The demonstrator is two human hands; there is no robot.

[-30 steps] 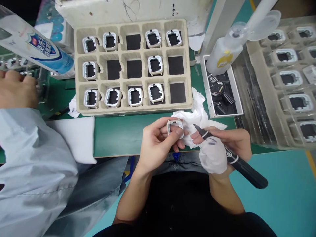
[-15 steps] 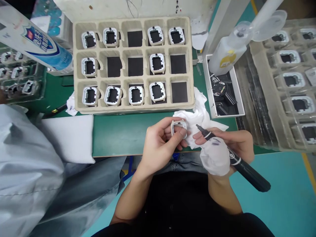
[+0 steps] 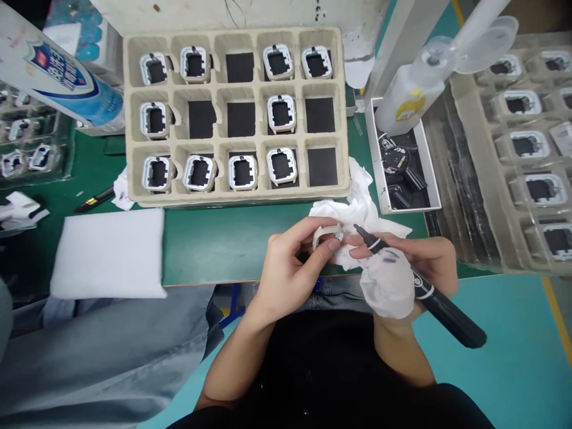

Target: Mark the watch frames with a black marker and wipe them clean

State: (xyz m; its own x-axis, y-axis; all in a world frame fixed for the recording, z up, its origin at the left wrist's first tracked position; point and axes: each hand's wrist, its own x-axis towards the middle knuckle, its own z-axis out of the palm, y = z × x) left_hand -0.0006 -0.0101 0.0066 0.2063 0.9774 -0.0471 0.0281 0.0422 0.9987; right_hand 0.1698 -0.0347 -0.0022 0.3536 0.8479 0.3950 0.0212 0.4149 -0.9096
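My left hand [image 3: 295, 262] pinches a pale watch case frame [image 3: 329, 231] between thumb and fingers, tilted over the bench's front edge. In my right hand [image 3: 429, 259] is a black pen-shaped tool [image 3: 451, 313]; its tapered tip points up and left, a short way from the frame. A wad of white cloth [image 3: 388, 285], marked with dark smudges, is bunched at the tool's middle, against my right hand. Behind both hands, crumpled white cloth [image 3: 353, 210] lies on the bench. What my rear right fingers do is partly hidden.
A beige compartment tray [image 3: 236, 199] with several similar frames stands ahead. On its right are a white box [image 3: 404, 210] with black parts, a squeeze bottle [image 3: 411, 98] and clear trays [image 3: 489, 232]. To the left lie a white pad [image 3: 109, 253] and a cutter [image 3: 95, 199]; a person's legs [image 3: 111, 357] show.
The frame in my left hand has been tipped, now showing its side edge more. My right hand keeps nearly the same pose. The neighbouring person's light sleeve has moved away from the white pad.
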